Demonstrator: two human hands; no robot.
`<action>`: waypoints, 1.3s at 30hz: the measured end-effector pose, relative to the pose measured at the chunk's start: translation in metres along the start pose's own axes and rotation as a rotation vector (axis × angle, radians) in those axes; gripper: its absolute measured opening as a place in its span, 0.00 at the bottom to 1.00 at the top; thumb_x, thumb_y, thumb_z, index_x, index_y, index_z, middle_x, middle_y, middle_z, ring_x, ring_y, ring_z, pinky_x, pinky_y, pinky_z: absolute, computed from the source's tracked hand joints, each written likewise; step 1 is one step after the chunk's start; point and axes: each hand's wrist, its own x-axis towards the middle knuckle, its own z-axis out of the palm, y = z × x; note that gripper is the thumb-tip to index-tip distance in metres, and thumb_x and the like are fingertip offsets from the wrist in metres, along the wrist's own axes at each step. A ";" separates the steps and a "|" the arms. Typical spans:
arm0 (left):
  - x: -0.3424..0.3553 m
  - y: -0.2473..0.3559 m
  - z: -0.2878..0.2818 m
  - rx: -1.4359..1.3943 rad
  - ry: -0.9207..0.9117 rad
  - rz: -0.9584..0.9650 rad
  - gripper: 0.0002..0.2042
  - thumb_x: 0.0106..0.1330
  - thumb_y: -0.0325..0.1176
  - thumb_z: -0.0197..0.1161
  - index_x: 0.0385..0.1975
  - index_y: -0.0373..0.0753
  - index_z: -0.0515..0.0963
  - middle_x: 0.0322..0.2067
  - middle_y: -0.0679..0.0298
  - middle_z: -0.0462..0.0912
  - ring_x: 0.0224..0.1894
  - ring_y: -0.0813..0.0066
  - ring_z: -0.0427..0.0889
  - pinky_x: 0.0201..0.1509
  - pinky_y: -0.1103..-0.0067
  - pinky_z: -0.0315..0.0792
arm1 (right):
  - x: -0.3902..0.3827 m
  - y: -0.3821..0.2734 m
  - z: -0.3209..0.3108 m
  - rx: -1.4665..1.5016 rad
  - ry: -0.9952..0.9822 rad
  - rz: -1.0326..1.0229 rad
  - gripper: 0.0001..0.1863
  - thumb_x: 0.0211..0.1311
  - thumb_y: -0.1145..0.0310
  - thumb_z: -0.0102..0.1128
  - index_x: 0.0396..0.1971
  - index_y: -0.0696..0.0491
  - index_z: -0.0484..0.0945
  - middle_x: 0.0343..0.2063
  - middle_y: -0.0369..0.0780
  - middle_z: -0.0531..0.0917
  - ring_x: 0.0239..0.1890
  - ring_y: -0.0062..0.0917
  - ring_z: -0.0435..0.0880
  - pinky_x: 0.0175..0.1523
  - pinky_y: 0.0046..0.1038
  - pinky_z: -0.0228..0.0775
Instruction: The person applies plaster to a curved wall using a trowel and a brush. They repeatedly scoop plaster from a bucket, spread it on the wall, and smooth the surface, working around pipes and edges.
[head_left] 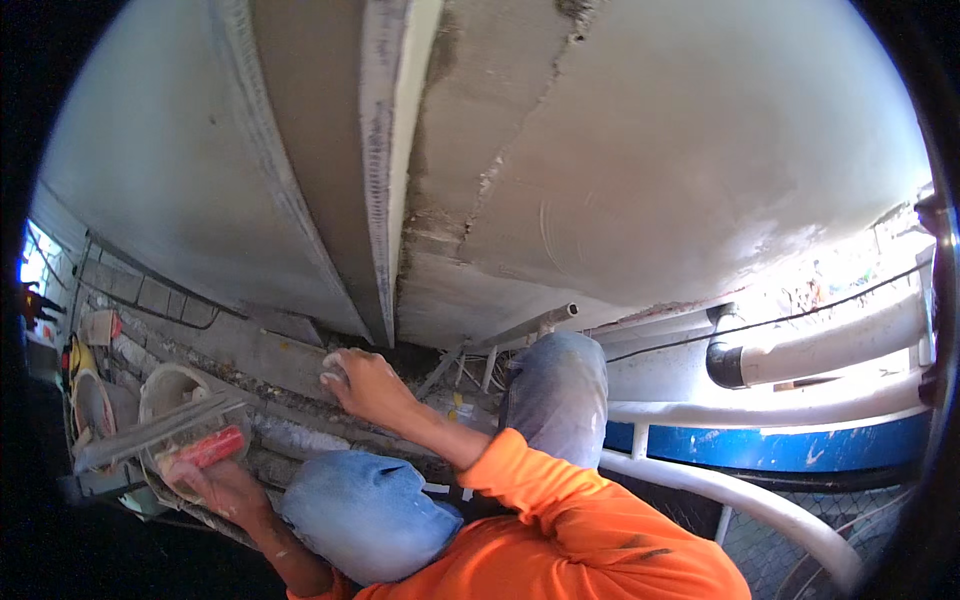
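At the lower left, my left hand point(222, 492) is closed around the red handle of a plastering trowel point(150, 436). Its long flat grey blade lies across the view over the mouth of a pale, plaster-smeared bucket point(160, 388); whether it touches the rim I cannot tell. My right hand point(370, 388) is in front of me, left of centre, below the wall's vertical strips. Its fingers are curled in and smeared with plaster; what they hold, if anything, is hidden. Ahead rises a wall of smooth grey plaster point(640, 180).
Two pale vertical strips point(378, 150) edge a recess in the wall. A second bucket point(92, 400) stands at the far left. White railing point(740, 492) and a blue panel point(760, 449) run along the right. A large white pipe point(840, 340) with a black joint lies beyond.
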 end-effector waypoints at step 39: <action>0.163 0.094 -0.204 1.128 0.817 0.202 0.28 0.71 0.51 0.65 0.57 0.30 0.78 0.46 0.51 0.87 0.46 0.59 0.87 0.54 0.67 0.78 | -0.046 0.070 0.039 -0.303 0.015 -0.010 0.38 0.48 0.60 0.73 0.57 0.66 0.72 0.38 0.59 0.84 0.40 0.58 0.85 0.48 0.51 0.75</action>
